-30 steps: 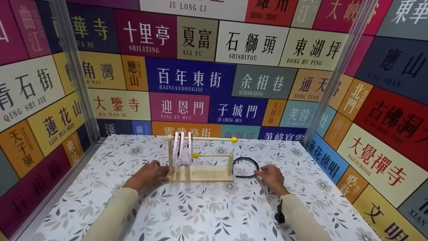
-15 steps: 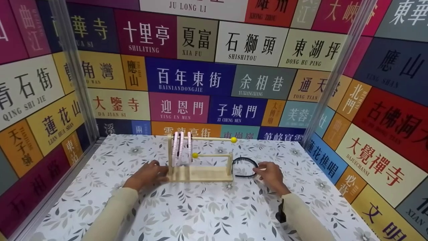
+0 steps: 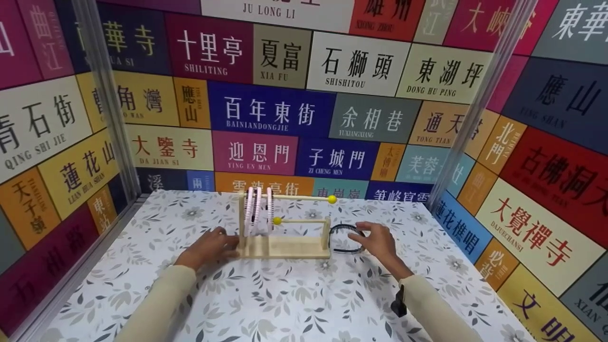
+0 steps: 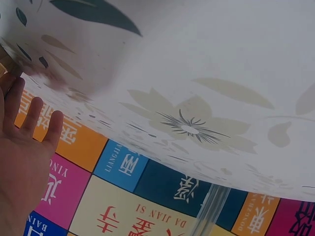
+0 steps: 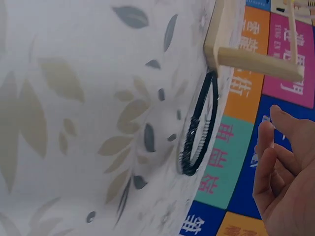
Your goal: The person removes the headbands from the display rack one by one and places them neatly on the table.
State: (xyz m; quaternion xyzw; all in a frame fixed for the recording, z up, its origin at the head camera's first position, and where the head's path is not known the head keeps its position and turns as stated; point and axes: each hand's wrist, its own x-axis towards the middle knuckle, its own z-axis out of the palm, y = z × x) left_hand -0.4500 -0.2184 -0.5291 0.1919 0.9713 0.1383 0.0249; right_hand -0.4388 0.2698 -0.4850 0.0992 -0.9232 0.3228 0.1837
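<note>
A wooden stand (image 3: 290, 248) with two horizontal rods tipped in yellow balls sits on the table. Pink toothed headbands (image 3: 257, 211) hang on its upper rod at the left end. Against the stand's right end lies a black toothed headband (image 3: 343, 250), flat on the tabletop. My left hand (image 3: 209, 249) touches the left end of the stand's base; its fingers look straight in the left wrist view, its thumb mostly hidden. Just over the black headband's right side is my right hand (image 3: 380, 242). The right wrist view shows it apart from the black headband (image 5: 197, 128), fingers loosely bent, holding nothing.
A white tablecloth (image 3: 285, 304) with grey leaves covers the table. Walls of coloured sign panels (image 3: 270, 109) stand behind and at both sides. Clear upright posts (image 3: 111, 104) mark the back corners. A black strap (image 3: 399, 301) sits at my right wrist.
My right fingers have come off the black headband's right edge and shifted up and left over it. The left hand and the stand stay in place.
</note>
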